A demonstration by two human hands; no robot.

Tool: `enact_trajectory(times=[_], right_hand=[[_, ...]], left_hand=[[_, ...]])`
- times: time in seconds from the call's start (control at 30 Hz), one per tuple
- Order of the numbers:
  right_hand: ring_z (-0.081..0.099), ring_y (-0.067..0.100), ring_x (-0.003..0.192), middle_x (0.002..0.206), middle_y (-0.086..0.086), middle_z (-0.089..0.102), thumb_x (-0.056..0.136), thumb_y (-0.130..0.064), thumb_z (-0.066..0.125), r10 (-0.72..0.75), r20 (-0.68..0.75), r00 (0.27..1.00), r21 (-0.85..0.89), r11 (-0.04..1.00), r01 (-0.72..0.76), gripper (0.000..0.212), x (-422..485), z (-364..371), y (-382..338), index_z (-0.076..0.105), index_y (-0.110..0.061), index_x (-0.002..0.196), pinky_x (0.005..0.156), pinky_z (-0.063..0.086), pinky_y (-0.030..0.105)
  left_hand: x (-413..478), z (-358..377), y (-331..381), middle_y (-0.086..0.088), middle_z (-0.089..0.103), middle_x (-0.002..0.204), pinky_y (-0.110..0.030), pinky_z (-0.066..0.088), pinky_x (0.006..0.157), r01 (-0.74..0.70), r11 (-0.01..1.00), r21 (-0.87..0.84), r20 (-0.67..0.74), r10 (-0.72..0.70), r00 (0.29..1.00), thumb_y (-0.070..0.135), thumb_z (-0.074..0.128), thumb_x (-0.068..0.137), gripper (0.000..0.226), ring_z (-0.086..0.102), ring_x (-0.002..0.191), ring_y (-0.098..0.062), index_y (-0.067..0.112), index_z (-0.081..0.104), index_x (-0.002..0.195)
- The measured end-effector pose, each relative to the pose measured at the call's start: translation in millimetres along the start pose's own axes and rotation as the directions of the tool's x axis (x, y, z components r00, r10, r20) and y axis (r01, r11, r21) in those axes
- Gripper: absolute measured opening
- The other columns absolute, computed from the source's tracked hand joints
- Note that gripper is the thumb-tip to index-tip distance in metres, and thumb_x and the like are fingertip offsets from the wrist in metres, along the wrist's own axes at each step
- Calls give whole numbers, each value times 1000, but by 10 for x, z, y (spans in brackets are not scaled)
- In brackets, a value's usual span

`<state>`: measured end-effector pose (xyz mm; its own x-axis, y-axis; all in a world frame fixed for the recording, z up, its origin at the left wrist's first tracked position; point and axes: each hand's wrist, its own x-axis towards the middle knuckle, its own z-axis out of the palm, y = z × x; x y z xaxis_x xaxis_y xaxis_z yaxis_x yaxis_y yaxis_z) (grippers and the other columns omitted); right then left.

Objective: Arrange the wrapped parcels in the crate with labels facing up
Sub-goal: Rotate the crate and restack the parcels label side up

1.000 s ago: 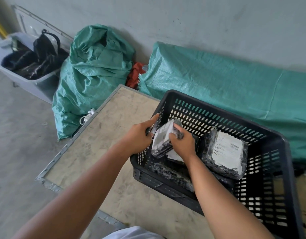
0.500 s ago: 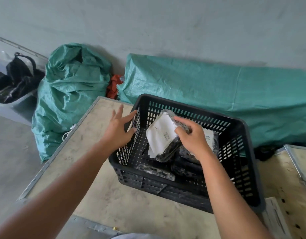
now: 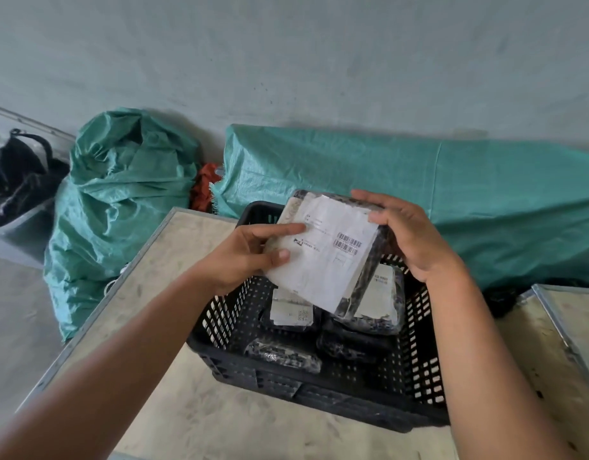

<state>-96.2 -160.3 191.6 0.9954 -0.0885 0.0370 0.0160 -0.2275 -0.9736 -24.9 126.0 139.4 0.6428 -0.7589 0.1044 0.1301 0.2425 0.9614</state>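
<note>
Your left hand point(image 3: 250, 252) and right hand point(image 3: 407, 235) hold a parcel point(image 3: 326, 250) label-up above the crate point(image 3: 416, 376); lower it flat.

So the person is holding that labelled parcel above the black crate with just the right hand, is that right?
Not quite. In the head view both hands hold the parcel above the crate: the left hand grips its left edge with the thumb on the label, and the right hand holds its right end. The rest is correct.

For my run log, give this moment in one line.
both hands hold parcel | label up | above crate
</note>
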Motion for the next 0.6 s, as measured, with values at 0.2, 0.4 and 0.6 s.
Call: enact_trajectory(times=[0.2,0.4,0.6], right_hand=[[55,12,134,142,-2,64,79,-38,83,-36,-96,995,146,988,50,56,-8,121,204,67,-43,132,110,45,38],[49,-1,136,151,-20,50,78,-44,84,77,-24,997,10,997,-76,83,44,373,583,41,-56,148,111,44,39],[35,25,147,167,-1,25,96,-19,70,355,-24,935,-243,905,-349,93,186,699,1096,7,-34,163,112,37,43]], left_hand=[[156,-125,-202,3,60,143,-35,59,88,22,987,-158,-200,-54,978,-1,69,84,47,58,130,-19,17,70,128],[342,-253,-448,4,64,138,-53,58,86,140,961,-238,-298,-209,931,10,73,86,59,68,110,-20,40,63,136],[456,-273,-926,-5,53,138,-34,61,80,486,865,124,-377,-412,830,4,57,100,75,65,107,-24,49,31,154]])
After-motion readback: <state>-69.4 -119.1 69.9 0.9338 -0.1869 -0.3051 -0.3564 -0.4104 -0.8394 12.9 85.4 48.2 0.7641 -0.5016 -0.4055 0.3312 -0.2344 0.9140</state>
